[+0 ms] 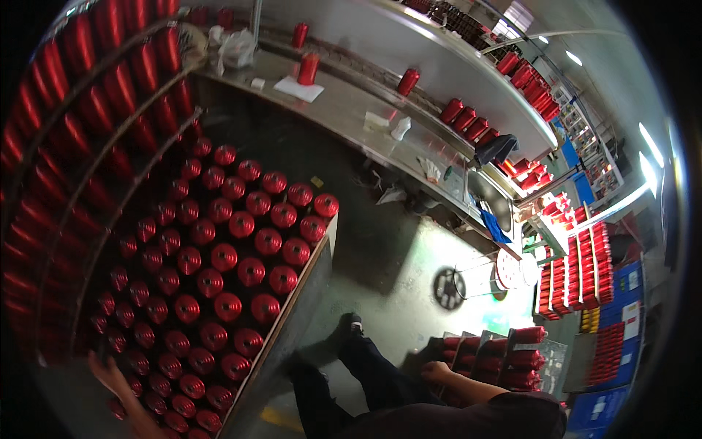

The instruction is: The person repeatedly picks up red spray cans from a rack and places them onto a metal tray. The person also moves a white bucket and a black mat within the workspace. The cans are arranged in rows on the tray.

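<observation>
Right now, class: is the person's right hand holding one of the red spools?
No. The right hand rests empty beside the red spools in the floor crate, gripping none.

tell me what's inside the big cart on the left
The cart is packed with rows of red thread spools standing on end. The left hand reaches in among them at the near edge. Whatever lies beneath the top layer is covered, and the hand's fingers are hidden too.

red spools point(224, 257) stand packed on a cart point(292, 304).
</observation>
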Demonstrator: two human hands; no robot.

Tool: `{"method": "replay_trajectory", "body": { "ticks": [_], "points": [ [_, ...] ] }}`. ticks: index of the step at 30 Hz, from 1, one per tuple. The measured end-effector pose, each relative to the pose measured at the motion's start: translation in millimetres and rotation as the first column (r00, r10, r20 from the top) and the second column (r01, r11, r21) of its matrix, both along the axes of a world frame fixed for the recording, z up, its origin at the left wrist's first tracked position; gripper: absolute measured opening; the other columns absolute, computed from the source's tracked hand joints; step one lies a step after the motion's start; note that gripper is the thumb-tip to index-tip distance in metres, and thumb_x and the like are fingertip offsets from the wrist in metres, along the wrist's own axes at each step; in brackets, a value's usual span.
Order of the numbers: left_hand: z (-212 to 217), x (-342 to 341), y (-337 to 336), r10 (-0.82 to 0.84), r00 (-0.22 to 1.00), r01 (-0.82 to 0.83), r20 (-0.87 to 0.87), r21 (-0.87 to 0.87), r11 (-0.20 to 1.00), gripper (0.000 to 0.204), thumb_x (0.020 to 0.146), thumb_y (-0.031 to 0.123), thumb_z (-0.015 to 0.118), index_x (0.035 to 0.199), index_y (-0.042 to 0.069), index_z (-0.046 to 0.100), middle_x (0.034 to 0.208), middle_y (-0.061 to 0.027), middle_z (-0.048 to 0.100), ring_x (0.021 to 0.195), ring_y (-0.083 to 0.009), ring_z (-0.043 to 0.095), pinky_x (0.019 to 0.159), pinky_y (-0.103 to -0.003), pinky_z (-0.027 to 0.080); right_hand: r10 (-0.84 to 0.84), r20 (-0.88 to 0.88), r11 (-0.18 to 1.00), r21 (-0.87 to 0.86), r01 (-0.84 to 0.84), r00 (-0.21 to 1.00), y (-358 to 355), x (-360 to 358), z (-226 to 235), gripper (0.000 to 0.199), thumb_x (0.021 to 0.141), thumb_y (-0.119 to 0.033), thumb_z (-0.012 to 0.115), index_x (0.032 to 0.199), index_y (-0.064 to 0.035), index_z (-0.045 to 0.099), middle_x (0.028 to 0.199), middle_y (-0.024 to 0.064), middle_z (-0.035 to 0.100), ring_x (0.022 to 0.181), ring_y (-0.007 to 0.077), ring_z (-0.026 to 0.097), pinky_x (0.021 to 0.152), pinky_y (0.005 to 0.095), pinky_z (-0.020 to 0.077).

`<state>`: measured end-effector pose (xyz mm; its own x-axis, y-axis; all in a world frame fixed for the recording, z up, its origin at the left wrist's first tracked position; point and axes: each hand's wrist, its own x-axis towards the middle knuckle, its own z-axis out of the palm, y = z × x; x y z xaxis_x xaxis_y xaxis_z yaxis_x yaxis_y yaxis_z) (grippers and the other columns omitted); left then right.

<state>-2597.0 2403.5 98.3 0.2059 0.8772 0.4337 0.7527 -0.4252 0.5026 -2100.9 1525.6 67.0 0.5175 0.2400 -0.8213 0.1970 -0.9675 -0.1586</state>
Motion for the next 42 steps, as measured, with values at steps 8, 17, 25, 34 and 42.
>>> {"method": "replay_trajectory", "body": {
  "ticks": [8,17,25,34,42],
  "points": [
    [98,281,-289,0.077,0.973,0.000,0.217,-0.333,0.943,0.039,0.081,0.003,0.065,0.120,0.001,0.060,0.117,-0.0114,0.063,0.103,-0.0237,0.063,0.088,-0.034,0.054,-0.166,-0.180,0.956,0.213,0.204,0.970,13,157,-34,0.038,0.088,-0.031,0.069,0.119,-0.0094,0.071,0.093,0.0088,0.076,0.077,0.0171,0.072,0.074,0.0330,0.0582],
    [82,635,-426,-0.449,0.760,0.639,0.469,-0.666,0.385,0.030,0.087,0.005,0.072,0.114,0.000,0.061,0.110,-0.0118,0.069,0.102,-0.0186,0.069,0.088,-0.032,0.055,-0.714,-0.076,0.541,0.571,0.618,0.696,-50,270,8,0.033,0.082,-0.015,0.068,0.111,0.0002,0.072,0.087,0.0153,0.074,0.079,0.0218,0.072,0.076,0.0326,0.0561],
    [38,877,-534,-0.972,0.176,0.663,0.156,-0.748,0.000,0.029,0.082,0.011,0.072,0.109,0.002,0.064,0.100,-0.0156,0.071,0.092,-0.0260,0.070,0.084,-0.038,0.055,-0.873,0.106,0.457,0.514,0.726,0.475,-124,242,33,0.031,0.084,-0.021,0.070,0.108,-0.0029,0.072,0.100,0.0198,0.072,0.094,0.0340,0.070,0.084,0.0399,0.0557],
    [24,1081,-745,-0.822,-0.544,0.434,0.168,-0.782,-0.447,0.031,0.085,0.013,0.070,0.112,0.001,0.063,0.103,-0.0175,0.067,0.092,-0.0282,0.067,0.084,-0.040,0.054,-0.981,0.158,-0.029,0.451,0.892,-0.112,-121,241,70,0.028,0.086,-0.016,0.066,0.109,-0.0010,0.070,0.105,0.0192,0.070,0.092,0.0315,0.070,0.083,0.0391,0.0550],
    [6,1122,-932,-0.630,-0.732,0.195,0.259,-0.807,-0.557,0.032,0.085,0.016,0.070,0.111,0.000,0.064,0.104,-0.0180,0.069,0.097,-0.0294,0.068,0.087,-0.038,0.054,-0.979,0.067,-0.141,0.470,0.872,-0.194,-201,302,47,0.032,0.087,-0.020,0.066,0.114,-0.0019,0.069,0.111,0.0189,0.068,0.102,0.0345,0.066,0.090,0.0414,0.0526]
  ]
}}
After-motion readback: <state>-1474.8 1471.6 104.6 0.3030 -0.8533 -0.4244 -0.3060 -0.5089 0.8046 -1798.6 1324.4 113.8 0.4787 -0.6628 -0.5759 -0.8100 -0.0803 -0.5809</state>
